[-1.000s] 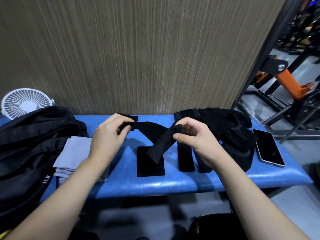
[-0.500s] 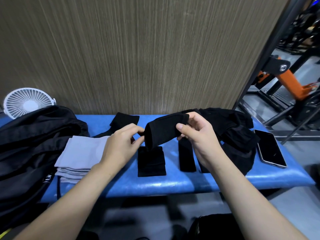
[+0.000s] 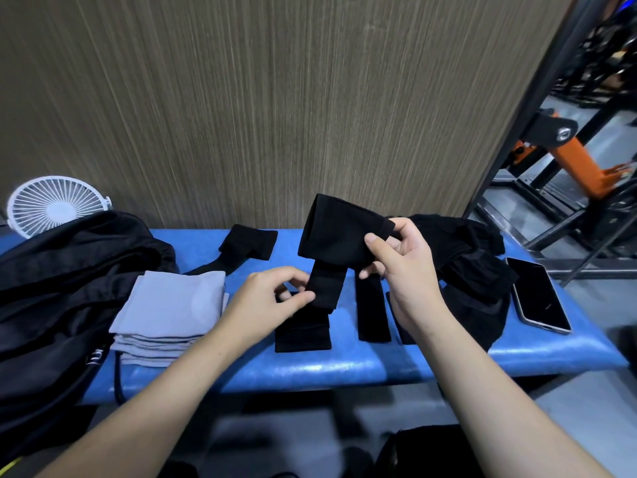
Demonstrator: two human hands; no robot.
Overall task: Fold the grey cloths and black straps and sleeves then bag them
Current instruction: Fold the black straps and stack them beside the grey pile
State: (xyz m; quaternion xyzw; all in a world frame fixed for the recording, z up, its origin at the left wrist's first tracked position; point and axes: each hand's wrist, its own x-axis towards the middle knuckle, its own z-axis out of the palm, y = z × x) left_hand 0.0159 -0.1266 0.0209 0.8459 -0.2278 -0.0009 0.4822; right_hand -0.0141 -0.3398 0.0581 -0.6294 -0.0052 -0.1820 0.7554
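Above the blue bench (image 3: pixel 344 369), the right hand (image 3: pixel 401 257) pinches the folded black sleeve (image 3: pixel 339 236) near center, its fingers clenched on the upper edge. At seven o'clock from it, the left hand (image 3: pixel 272 298) grips the hanging tail. Grey cloths (image 3: pixel 172 305) sit stacked at nine o'clock.

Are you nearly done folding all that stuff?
About halfway. Done: the stack of folded grey cloths and folded black pieces on the blue padded bench. In hand: a black fabric sleeve held by the right hand and left hand. Left: the loose black pile, then bagging in the black bag.
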